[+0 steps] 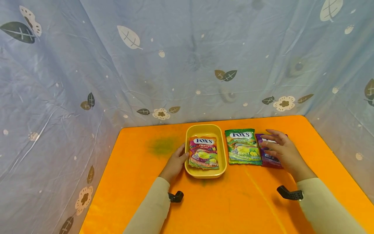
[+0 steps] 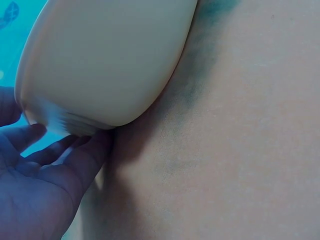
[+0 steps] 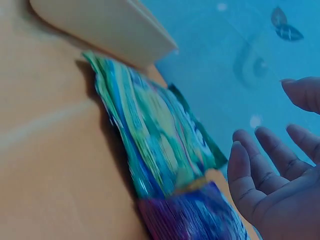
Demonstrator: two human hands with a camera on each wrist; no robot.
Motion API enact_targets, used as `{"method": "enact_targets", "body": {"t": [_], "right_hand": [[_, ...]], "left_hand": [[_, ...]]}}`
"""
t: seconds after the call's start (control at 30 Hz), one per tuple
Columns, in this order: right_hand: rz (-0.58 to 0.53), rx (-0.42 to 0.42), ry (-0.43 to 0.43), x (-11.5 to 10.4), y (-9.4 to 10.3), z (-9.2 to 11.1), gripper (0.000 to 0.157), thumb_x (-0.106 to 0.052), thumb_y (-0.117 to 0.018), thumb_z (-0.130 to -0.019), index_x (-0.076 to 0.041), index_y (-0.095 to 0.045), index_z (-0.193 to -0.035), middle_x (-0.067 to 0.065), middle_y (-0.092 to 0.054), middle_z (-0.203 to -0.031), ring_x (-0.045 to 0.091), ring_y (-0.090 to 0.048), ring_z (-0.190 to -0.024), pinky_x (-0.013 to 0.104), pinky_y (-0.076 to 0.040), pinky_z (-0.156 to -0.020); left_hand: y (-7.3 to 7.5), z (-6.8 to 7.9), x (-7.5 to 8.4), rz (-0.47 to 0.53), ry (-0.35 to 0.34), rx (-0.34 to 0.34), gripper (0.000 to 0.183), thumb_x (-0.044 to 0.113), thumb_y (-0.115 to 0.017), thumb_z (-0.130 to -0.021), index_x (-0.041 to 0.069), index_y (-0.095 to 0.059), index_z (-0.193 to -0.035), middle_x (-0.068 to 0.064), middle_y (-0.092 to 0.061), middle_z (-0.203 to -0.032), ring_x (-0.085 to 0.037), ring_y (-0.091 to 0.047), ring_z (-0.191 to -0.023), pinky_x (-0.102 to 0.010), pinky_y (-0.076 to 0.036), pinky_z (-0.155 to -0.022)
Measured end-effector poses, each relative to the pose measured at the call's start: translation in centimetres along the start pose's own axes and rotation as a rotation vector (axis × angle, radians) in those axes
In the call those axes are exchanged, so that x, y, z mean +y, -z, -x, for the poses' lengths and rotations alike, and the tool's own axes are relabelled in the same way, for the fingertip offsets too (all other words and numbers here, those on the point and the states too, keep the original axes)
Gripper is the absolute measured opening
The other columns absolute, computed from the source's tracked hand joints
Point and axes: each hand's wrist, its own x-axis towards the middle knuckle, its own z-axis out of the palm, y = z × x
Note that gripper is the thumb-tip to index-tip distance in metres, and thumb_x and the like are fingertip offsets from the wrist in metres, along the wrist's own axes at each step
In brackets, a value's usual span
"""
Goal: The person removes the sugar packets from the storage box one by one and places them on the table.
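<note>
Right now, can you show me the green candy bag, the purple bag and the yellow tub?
Green candy bag [image 1: 243,148], head view: middle of its front.
Purple bag [image 3: 194,214], right wrist view: its front.
Yellow tub [image 1: 206,175], head view: its near rim.

Yellow tray [image 1: 206,176] near the far edge of the desk [image 1: 228,201], red Fruits bag [image 1: 203,153] chilling face-up inside. Green bag [image 1: 243,146], then purple bag [image 1: 270,162], flat toward the right edge.

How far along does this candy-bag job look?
Looks done: the Fruits bag lies inside the yellow tray. In hand: the left grip touches the tray's side; the right grip, open, is over the purple bag. Probably left, if all bags belong inside: the purple bag and the green bag, both on the orange table outside the tray.
</note>
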Motion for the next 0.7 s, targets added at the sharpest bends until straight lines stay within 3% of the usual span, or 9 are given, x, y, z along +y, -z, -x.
{"method": "enact_targets", "body": {"t": [0.37,0.5,0.7], "right_hand": [[0.001,-0.079,0.005,-0.2,-4.0,-0.3,0.061,-0.020,-0.060,-0.115,-0.008,-0.032,-0.168,0.024,-0.046,-0.155,0.018,-0.069,-0.118,0.033,-0.060,-0.097],[0.007,-0.095,-0.011,-0.5,-5.3,-0.5,0.065,-0.024,-0.060,-0.115,-0.008,-0.028,-0.170,0.025,-0.043,-0.159,0.018,-0.069,-0.120,0.032,-0.059,-0.097],[-0.027,-0.121,-0.001,-1.2,-7.5,-1.0,0.056,-0.021,-0.059,-0.116,-0.012,-0.036,-0.166,0.028,-0.042,-0.160,0.027,-0.067,-0.127,0.037,-0.058,-0.101]], "left_hand": [[0.1,0.1,0.0,-0.010,-0.004,0.001,0.061,0.034,-0.056,-0.116,0.020,-0.037,-0.172,-0.009,-0.035,-0.174,-0.034,-0.022,-0.162,-0.056,-0.016,-0.130],[0.0,0.0,-0.1,-0.011,-0.001,0.004,0.062,0.035,-0.056,-0.115,0.020,-0.037,-0.172,-0.008,-0.035,-0.174,-0.034,-0.022,-0.162,-0.056,-0.017,-0.130],[0.0,0.0,-0.1,-0.018,-0.004,0.006,0.062,0.037,-0.057,-0.115,0.022,-0.037,-0.172,-0.007,-0.036,-0.174,-0.034,-0.023,-0.162,-0.056,-0.016,-0.130]]}}
